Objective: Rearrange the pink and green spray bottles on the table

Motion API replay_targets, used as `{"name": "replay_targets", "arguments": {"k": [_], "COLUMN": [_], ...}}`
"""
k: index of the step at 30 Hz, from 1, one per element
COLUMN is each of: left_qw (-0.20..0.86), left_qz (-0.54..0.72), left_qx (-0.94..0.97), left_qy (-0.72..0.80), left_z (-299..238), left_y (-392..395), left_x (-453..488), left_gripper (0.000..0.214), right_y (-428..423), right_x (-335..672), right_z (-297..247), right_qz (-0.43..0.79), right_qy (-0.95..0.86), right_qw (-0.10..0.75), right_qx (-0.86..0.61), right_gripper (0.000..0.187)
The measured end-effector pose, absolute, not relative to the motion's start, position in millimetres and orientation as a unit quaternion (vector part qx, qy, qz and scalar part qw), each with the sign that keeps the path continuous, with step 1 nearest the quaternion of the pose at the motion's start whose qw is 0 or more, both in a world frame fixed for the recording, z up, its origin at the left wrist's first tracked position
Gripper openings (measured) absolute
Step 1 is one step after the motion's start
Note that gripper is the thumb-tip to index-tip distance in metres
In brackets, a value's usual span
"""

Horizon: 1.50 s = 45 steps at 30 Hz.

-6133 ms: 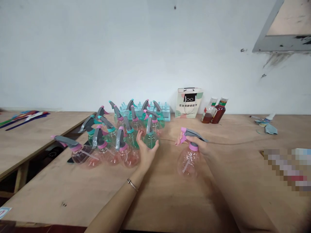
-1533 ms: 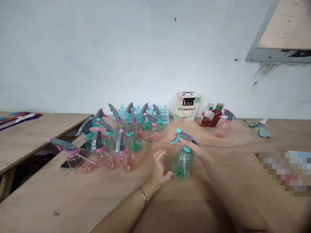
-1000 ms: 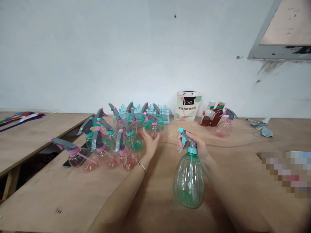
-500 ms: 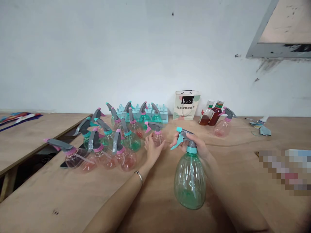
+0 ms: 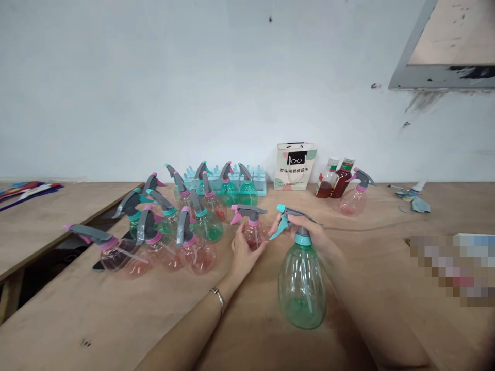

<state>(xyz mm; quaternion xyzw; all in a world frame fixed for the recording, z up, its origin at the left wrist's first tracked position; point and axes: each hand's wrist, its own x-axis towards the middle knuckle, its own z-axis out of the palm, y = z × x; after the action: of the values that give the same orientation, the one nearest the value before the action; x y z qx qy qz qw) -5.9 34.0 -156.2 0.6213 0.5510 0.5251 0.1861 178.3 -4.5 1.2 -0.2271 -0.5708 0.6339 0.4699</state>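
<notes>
"Green spray bottle [image 5: 302,288] is held where?"
"Right of lower centre, its head clasped by the right hand [image 5: 317,236]."
"And the pink spray bottle [image 5: 256,233]?"
"Mid-frame, cupped by the left hand [image 5: 244,255], fingers half-curled."

Pink, Teal and Grey

The green sprayer [image 5: 302,288] is see-through green, topped in teal and grey; the pink sprayer [image 5: 256,234] is see-through pink, topped in stronger pink and grey. The bracelet [image 5: 218,298] is silver, the table [image 5: 96,309] tan-brown, the wall [image 5: 154,77] pale blue-grey, the rack [image 5: 260,184] light blue. The bag [image 5: 295,175] is cream with pink and green patches, black lettering and white-outlined glasses on black.
</notes>
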Motion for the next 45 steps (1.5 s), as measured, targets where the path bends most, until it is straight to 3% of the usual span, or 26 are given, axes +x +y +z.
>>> {"name": "replay_targets", "arguments": {"k": [8, 27, 35, 45], "left_qw": [0.196, 0.195, 0.185, 0.184], "left_qz": [0.505, 0.505, 0.502, 0.499], "left_qx": [0.639, 0.651, 0.657, 0.66], "left_qy": [0.547, 0.532, 0.532, 0.53], "left_z": [-152.5, -156.5, -156.4, -154.7], "left_y": [32.3, 34.6, 34.4, 33.9], "left_x": [-7.9, -8.6, -8.6, -9.1], "left_gripper": [0.087, 0.088, 0.088, 0.089], "right_y": [6.5, 18.1, 7.1, 9.7], "right_x": [184.1, 194.1, 187.9, 186.0], "right_z": [-5.5, -7.8, -9.5, -13.3], "right_qz": [0.618, 0.588, 0.585, 0.549], "right_qy": [-0.6, -0.539, -0.603, -0.608], "right_qw": [0.451, 0.546, 0.466, 0.494], "right_qx": [-0.236, -0.257, -0.276, -0.291], "right_gripper": [0.028, 0.022, 0.021, 0.028]}}
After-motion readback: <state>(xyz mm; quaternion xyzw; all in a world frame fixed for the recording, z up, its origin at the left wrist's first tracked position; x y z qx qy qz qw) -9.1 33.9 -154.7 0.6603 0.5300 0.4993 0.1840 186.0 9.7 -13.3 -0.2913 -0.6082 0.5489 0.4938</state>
